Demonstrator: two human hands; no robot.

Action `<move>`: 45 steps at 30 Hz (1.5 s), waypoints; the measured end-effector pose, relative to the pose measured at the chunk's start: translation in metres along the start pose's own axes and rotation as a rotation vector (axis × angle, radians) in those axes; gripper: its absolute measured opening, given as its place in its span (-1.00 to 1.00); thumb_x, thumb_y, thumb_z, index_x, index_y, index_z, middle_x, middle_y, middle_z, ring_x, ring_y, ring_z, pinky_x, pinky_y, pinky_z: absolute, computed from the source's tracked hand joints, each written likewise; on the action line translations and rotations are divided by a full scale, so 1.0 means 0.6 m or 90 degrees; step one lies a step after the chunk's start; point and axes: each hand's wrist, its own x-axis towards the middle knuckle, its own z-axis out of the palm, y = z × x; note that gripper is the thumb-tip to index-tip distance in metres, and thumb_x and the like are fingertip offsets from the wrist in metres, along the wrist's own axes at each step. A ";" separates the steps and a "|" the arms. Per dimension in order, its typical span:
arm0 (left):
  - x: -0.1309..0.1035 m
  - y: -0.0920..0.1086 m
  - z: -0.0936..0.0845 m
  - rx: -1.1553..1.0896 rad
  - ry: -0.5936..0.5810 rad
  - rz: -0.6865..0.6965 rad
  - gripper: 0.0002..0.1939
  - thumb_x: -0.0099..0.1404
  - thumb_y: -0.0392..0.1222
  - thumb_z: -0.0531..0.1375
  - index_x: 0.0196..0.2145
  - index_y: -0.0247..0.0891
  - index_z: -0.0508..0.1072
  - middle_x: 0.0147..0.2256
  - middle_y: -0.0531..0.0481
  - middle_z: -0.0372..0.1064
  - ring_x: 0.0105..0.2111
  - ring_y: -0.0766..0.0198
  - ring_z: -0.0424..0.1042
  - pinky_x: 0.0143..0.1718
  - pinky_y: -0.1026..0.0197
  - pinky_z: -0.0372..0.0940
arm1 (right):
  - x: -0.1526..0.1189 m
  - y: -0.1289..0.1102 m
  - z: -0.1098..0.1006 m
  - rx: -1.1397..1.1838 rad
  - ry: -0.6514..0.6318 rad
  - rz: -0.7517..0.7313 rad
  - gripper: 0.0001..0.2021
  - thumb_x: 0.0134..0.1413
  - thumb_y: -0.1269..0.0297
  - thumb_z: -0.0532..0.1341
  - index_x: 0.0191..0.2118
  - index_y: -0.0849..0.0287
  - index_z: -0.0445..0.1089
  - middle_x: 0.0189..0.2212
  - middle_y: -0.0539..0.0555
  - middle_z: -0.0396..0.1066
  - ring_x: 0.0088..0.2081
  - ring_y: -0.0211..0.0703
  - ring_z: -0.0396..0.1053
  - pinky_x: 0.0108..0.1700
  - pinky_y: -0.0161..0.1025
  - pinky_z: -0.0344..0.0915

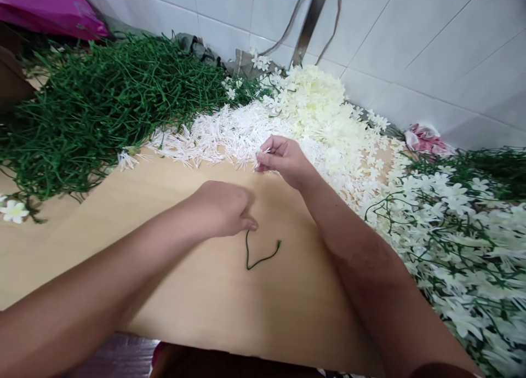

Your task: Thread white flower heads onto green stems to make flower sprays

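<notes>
Over the middle of the tan board (197,296), my left hand (230,209) is closed, with a thin green stem (263,262) at its fingertips. The stem bends sharply and its small branched end points up to the right. Further back, my right hand (283,158) pinches a small white piece (266,151) at the near edge of a pile of thin white pieces (205,137). Behind and right of that hand lies a heap of cream petals (320,101).
Green stems (123,87) are heaped at the back left, near a pink bag (49,8). Assembled white flowers (460,246) cover the right side. A tiled wall (370,38) bounds the back. One white flower (14,211) lies at the far left.
</notes>
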 end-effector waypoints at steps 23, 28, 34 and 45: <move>0.052 -0.032 0.024 -0.299 0.187 0.067 -0.95 0.12 -0.23 0.12 -0.47 -0.23 0.35 -0.56 0.07 0.31 -0.55 0.32 0.23 -0.47 0.27 0.06 | -0.042 0.031 0.001 0.096 0.073 0.034 -0.64 -0.40 0.11 0.46 -0.48 0.18 0.37 -0.59 -0.10 0.39 -0.51 -0.40 0.33 -0.36 -0.35 0.32; 0.084 -0.056 0.035 -0.652 0.263 0.060 -0.91 0.05 -0.26 0.19 -0.46 -0.27 0.31 -0.58 0.13 0.21 -0.57 0.40 0.19 -0.49 0.31 0.10 | -0.050 0.037 0.003 0.100 0.066 0.030 -0.68 -0.35 0.13 0.45 -0.47 0.18 0.40 -0.60 -0.10 0.39 -0.50 -0.39 0.33 -0.34 -0.34 0.32; 0.096 -0.061 0.040 -0.790 0.277 0.018 -0.83 0.00 -0.25 0.28 -0.41 -0.32 0.39 -0.56 0.07 0.33 -0.53 0.39 0.29 -0.44 0.28 0.16 | -0.047 0.041 0.006 0.107 0.111 0.031 -0.64 -0.37 0.12 0.46 -0.47 0.19 0.36 -0.58 -0.10 0.36 -0.50 -0.38 0.34 -0.32 -0.31 0.34; 0.096 -0.054 0.036 -0.775 0.318 0.009 -0.84 -0.04 -0.22 0.32 -0.51 -0.33 0.42 -0.59 0.07 0.33 -0.58 0.43 0.23 -0.55 0.33 0.11 | -0.046 0.041 0.010 0.107 0.142 0.022 -0.61 -0.45 0.07 0.47 -0.51 0.16 0.34 -0.57 -0.12 0.37 -0.51 -0.37 0.36 -0.35 -0.30 0.38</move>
